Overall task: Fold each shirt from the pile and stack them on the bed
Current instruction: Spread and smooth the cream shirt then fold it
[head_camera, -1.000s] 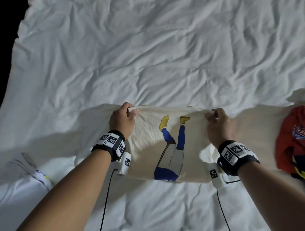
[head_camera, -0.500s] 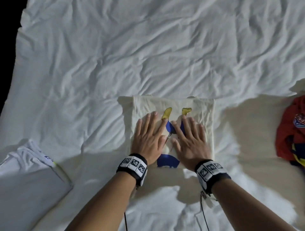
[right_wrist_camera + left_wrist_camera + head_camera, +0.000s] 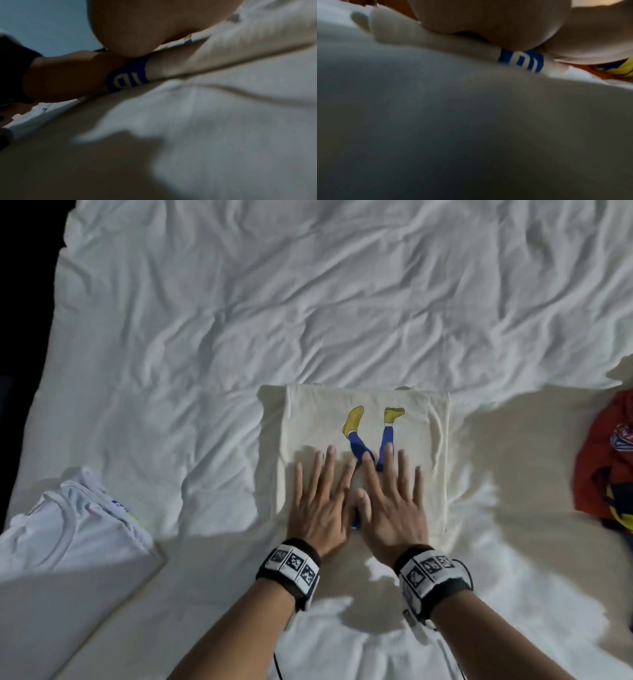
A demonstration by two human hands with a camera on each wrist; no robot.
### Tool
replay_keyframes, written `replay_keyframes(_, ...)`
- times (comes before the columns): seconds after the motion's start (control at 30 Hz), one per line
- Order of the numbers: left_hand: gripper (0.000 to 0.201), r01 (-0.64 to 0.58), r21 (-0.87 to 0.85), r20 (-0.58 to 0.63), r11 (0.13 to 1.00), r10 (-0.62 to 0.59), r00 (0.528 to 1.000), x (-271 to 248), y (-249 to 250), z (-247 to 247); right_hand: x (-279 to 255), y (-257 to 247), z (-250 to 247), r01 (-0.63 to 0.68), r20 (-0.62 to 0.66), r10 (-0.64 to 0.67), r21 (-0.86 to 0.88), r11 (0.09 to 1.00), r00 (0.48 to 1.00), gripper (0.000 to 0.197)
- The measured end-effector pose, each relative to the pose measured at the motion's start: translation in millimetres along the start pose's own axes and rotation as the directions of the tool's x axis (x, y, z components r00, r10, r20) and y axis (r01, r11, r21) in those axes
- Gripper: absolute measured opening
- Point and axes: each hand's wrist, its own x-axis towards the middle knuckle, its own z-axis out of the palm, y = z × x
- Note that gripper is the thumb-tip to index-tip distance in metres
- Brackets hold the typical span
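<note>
Cream shirt (image 3: 363, 422) folded to a rectangle, blue-and-yellow legs print up, at bed (image 3: 308, 302) centre near edge, left hand (image 3: 320, 501) and right hand (image 3: 394, 501) flat, fingers straight, pressing its 6 o'clock half

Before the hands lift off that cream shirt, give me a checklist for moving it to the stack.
1. Cream shirt folded to a compact rectangle: ok.
2. Left hand and right hand flat on it, fingers straight, gripping nothing: ok for smoothing, not ok for lifting.
3. Far edge lying flat: ok. Near edge under the palms: cannot tell.
4. Folded white shirt at the near left ready as a stack base: ok; it lies apart from the cream one.
5. Red shirt at the right edge unfolded: not ok, work remains.
6. Bed sheet between the two folded shirts free of objects: ok.
</note>
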Motion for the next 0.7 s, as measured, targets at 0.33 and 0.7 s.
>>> replay_keyframes(0.33,0.067,0.236,0.095,0.084,0.967,-0.244,0.966,-9.3,-31.7,-9.2,-23.2,63.8,4.0,-0.246,-0.047,0.263,0.230,0.942,0.964,0.070)
replay_keyframes(0.7,0.047,0.225,-0.157,0.311,0.962,-0.168,0.935,105.1,122.2,-88.4,-20.7,69.5,-16.9,-0.546,0.325,0.511,0.750,0.373,0.796,0.041)
